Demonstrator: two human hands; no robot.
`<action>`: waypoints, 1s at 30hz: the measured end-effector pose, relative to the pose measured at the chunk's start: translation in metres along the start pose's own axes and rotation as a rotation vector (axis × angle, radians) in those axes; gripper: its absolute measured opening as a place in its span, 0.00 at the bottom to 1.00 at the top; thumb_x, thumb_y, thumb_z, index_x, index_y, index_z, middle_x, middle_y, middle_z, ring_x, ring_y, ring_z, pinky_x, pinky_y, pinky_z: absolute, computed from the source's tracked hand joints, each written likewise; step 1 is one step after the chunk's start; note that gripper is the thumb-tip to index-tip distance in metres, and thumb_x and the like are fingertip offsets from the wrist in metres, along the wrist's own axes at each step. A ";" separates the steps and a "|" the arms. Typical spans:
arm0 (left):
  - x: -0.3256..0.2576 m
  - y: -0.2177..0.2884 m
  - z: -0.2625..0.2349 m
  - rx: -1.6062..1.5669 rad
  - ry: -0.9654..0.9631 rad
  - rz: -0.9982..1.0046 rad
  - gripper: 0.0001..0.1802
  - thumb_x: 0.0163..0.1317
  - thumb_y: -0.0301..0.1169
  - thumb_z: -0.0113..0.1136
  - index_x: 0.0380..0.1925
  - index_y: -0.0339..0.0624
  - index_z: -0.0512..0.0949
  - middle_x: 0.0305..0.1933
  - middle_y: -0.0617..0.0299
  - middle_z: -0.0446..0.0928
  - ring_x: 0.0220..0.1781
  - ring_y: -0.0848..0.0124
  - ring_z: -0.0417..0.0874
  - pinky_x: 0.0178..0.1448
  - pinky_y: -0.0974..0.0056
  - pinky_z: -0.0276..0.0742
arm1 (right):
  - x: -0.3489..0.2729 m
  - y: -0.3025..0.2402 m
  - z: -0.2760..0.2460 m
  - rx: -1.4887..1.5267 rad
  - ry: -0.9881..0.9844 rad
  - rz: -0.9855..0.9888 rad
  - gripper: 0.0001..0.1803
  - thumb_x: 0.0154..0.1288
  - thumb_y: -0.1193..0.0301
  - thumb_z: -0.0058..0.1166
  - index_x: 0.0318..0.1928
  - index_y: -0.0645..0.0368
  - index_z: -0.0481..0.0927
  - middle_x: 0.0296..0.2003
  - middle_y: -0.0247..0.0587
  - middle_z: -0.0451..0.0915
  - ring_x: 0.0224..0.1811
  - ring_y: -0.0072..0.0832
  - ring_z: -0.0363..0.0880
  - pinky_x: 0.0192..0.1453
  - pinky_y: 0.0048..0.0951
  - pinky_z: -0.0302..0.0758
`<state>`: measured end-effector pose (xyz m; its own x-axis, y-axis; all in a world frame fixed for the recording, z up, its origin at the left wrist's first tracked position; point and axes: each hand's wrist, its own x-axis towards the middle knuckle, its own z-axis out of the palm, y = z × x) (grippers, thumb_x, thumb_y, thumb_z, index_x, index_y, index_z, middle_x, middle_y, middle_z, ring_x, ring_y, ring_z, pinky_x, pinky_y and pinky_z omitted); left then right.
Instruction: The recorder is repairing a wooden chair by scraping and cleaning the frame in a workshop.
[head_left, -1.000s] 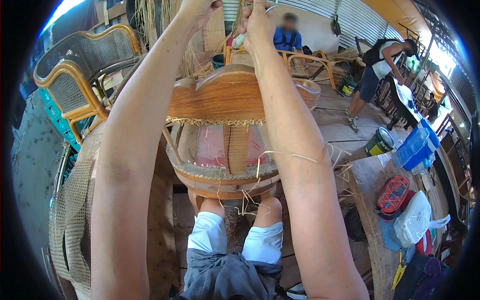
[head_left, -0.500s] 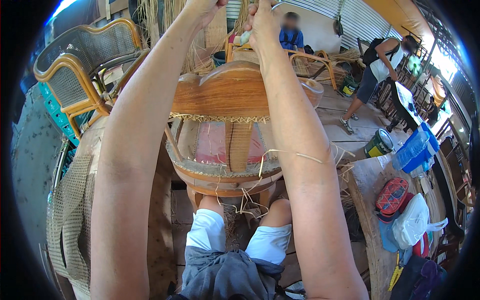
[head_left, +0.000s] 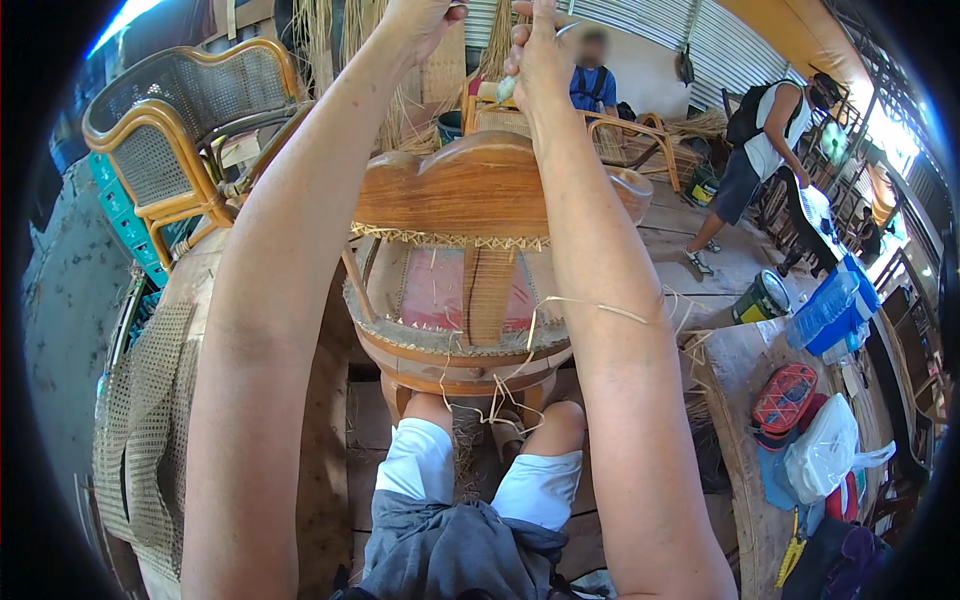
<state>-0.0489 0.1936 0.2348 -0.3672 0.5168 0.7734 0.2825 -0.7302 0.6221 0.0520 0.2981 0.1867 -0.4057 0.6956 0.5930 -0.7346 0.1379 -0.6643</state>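
Observation:
Both my arms reach up and away over a wooden chair (head_left: 450, 200) with a curved, carved backrest. At the top edge my left hand (head_left: 425, 28) is closed, its fingertips partly cut off, so what they pinch is hidden. My right hand (head_left: 541, 65) is wrapped around a hand tool with a pale green handle end (head_left: 506, 89) and a thin, curved metal shank. Woven cane strips (head_left: 487, 290) run from the chair's back to the front of its seat frame. Loose cane strands (head_left: 497, 392) dangle at the front and cross near my right forearm.
A cane-panelled armchair (head_left: 190, 130) stands at left, above a piece of woven cane mesh (head_left: 150, 430). At right, a wooden bench (head_left: 735, 400) bears a red pouch (head_left: 786, 393), a white plastic bag (head_left: 825, 450) and a blue container (head_left: 842, 310). One person (head_left: 590, 85) sits behind; another (head_left: 765, 130) leans over at right.
The view has shifted slightly, so the chair sits a little lower and farther right. Both hands remain raised and closed. The person at right has their arm lower on the dark furniture.

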 end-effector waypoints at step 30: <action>-0.069 -0.030 -0.033 0.365 -0.018 -0.183 0.15 0.72 0.40 0.62 0.53 0.47 0.85 0.30 0.77 0.71 0.27 0.85 0.64 0.32 0.76 0.63 | -0.003 0.013 0.007 -0.531 -0.141 -0.246 0.27 0.74 0.48 0.51 0.38 0.60 0.87 0.21 0.35 0.79 0.23 0.23 0.75 0.30 0.29 0.70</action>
<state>-0.0617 0.1649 0.1585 -0.4258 0.6335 0.6461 0.5115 -0.4204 0.7494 0.0405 0.2929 0.1795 -0.3533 0.5034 0.7885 -0.4582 0.6417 -0.6151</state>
